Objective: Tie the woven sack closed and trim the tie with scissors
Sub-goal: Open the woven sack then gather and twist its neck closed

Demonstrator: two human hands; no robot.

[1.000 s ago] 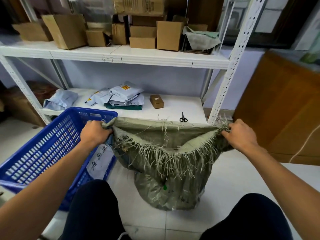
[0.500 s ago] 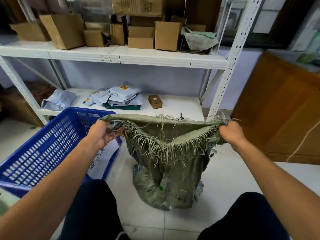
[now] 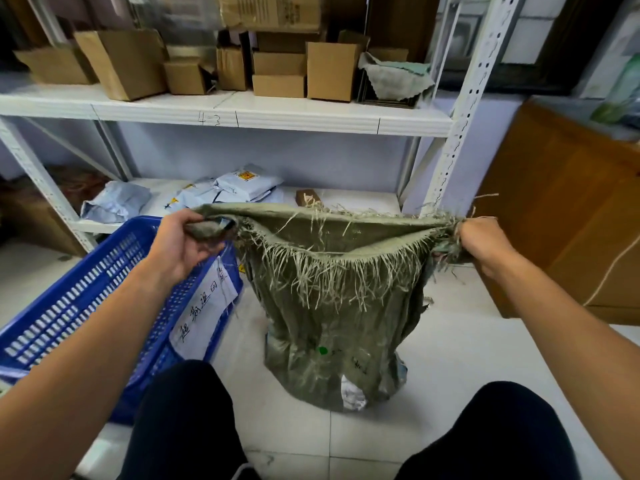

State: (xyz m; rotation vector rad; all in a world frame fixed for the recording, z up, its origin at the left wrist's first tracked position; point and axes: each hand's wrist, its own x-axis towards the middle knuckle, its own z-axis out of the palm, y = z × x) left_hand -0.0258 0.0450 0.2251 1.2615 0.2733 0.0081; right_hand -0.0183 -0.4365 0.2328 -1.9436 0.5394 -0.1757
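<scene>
The woven sack (image 3: 332, 306) is seen standing on the tiled floor (image 3: 460, 341), in front of the person's knees and just beside the right end of a blue plastic basket (image 3: 69, 306). Its mouth is held up and stretched wide between the two hands, so that the far and near rims are drawn close together and only a narrow slit is left open. The left corner of the rim is bunched and gripped in the left hand (image 3: 183, 244), with the fingers curled round the fabric. The right corner is clenched in the right hand (image 3: 485, 242), and loose strands are seen sticking out past the fist. A fringe of frayed pale strands (image 3: 325, 282) is hung from the near rim over the front of the sack. A small green dot (image 3: 322, 350) is marked low on the sack, and something white (image 3: 351, 396) is exposed near its base.

A paper label (image 3: 204, 306) with handwriting is fixed to the basket's end wall. Behind the sack, a white metal shelf unit (image 3: 242, 117) is placed against the wall. On its lower shelf, pale mailing pouches (image 3: 242, 187) and a small brown box (image 3: 307, 196) are laid. On the upper shelf, cardboard boxes (image 3: 329, 71) and a grey cloth (image 3: 391, 77) are kept. A wooden cabinet (image 3: 571, 220) is set at the right.
</scene>
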